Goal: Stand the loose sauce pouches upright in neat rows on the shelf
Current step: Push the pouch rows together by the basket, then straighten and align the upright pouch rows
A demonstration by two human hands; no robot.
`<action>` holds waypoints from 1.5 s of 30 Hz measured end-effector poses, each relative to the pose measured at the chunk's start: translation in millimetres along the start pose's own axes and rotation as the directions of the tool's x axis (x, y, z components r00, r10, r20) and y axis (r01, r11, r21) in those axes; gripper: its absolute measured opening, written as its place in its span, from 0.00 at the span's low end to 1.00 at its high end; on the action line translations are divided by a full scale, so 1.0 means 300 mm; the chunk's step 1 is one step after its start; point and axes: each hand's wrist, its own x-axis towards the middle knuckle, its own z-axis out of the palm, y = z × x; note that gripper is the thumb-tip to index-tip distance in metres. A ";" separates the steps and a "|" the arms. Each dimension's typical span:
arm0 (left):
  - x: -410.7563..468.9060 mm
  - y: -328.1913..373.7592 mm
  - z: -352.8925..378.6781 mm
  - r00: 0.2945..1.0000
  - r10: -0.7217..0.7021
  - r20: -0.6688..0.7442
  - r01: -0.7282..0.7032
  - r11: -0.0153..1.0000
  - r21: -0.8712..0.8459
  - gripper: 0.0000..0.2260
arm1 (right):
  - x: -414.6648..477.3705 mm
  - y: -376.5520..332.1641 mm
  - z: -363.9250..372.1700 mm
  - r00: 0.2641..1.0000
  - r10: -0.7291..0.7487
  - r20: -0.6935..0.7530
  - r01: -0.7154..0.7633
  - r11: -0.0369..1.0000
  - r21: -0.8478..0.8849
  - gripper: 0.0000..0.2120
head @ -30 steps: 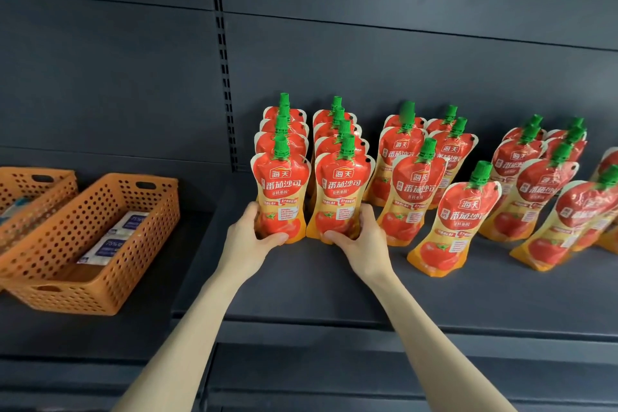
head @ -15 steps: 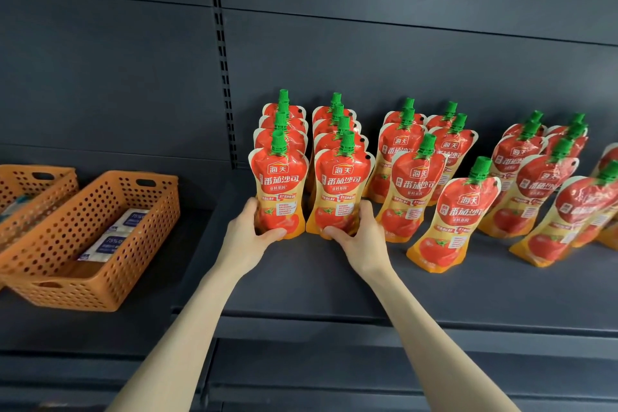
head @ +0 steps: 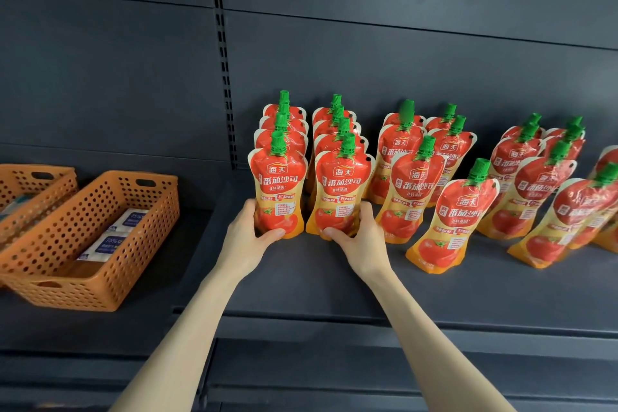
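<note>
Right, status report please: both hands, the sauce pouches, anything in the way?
Left hand grips leftmost front pouch, right hand grips second-row front pouch. Both upright; pouches further right lean. Orange basket left, apart from the rows.

The sauce pouches (head: 277,191) are gleaming with glossy, slightly crinkled plastic film, and their green caps (head: 278,144) are looking like ribbed hard plastic. The shelf (head: 317,281) is showing a smooth, matt, dark painted finish. The orange baskets (head: 147,227) are looking like perforated moulded plastic, faintly shiny.
</note>
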 end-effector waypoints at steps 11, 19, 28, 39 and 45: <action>0.000 0.001 0.002 1.000 -0.017 0.009 0.016 1.000 0.012 0.24 | -0.008 -0.009 -0.002 1.000 0.016 0.009 -0.016 1.000 -0.002 0.27; -0.008 -0.003 -0.002 0.998 -0.021 -0.064 0.021 1.000 -0.006 0.27 | -0.019 -0.016 -0.012 1.000 0.021 0.012 -0.021 0.999 0.030 0.27; -0.147 -0.001 0.004 0.964 0.087 -0.250 -0.060 0.992 0.112 0.17 | -0.136 0.016 -0.064 0.996 -0.037 -0.083 0.037 0.999 -0.006 0.20; -0.215 0.283 0.327 0.967 0.233 -0.107 -0.248 0.955 -0.160 0.06 | -0.227 0.055 -0.406 0.879 -0.097 -0.467 0.133 0.990 0.045 0.14; -0.197 0.359 0.509 0.963 0.189 -0.192 -0.233 0.943 -0.239 0.12 | -0.099 0.137 -0.507 0.997 0.019 -0.081 0.001 0.972 0.235 0.29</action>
